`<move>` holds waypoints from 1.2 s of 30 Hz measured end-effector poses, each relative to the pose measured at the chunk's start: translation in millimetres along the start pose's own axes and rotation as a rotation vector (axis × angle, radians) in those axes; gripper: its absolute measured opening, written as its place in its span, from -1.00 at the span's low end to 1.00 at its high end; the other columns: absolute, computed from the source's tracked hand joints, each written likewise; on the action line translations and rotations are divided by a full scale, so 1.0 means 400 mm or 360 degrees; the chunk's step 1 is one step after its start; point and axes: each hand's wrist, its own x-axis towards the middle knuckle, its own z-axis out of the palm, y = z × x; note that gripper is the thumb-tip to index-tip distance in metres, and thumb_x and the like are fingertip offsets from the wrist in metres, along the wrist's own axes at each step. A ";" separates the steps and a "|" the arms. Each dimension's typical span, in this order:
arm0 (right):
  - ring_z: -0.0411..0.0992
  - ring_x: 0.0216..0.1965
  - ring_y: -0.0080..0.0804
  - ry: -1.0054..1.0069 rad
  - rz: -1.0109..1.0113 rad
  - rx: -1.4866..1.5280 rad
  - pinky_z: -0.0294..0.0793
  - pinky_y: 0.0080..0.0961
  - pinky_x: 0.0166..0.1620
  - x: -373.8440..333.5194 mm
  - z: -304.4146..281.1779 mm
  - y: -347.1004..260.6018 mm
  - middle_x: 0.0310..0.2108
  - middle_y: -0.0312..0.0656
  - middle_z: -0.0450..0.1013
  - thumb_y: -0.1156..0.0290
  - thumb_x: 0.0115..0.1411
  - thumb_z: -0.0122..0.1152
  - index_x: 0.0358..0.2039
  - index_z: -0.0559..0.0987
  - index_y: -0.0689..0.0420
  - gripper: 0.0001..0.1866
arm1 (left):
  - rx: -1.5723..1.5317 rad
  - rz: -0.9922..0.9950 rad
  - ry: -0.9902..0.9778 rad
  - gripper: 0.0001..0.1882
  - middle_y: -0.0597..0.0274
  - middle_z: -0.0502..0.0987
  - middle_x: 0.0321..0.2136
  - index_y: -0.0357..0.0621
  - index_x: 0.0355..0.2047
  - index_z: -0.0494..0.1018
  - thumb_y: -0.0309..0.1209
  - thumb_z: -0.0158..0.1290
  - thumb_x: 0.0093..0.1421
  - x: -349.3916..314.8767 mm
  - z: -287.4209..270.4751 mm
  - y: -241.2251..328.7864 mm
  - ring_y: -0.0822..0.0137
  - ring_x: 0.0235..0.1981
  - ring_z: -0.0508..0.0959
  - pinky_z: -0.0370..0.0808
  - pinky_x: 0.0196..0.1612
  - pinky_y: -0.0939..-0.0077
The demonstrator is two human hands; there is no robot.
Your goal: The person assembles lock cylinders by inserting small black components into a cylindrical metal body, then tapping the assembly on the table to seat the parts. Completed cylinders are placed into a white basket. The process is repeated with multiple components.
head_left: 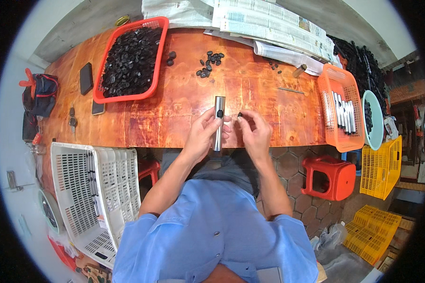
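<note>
Glossy reddish-brown wooden table before a pale wall, red stool on a hexagon-tiled floor.

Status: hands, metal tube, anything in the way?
Left hand grips shiny metal tube, black oval on its face. Right hand pinches small black piece, apart from tube. Left fingertips curl between tube and right hand.

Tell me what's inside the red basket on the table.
The red basket holds a heap of small black pieces. Only the top layer shows; the pieces beneath, and the basket's floor, are covered.
</note>
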 end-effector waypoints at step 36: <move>0.50 -0.15 0.01 -0.0438 -0.0482 -0.0545 0.49 -0.24 -0.08 0.104 0.043 0.073 -0.22 0.03 0.50 0.55 0.15 0.24 -0.26 0.59 0.26 -0.86 | -0.0341 -0.0140 0.0009 -0.57 0.04 0.52 -0.11 -0.33 0.19 0.26 -0.44 0.02 0.36 0.004 -0.090 -0.039 0.28 -0.25 0.62 0.64 -0.15 0.39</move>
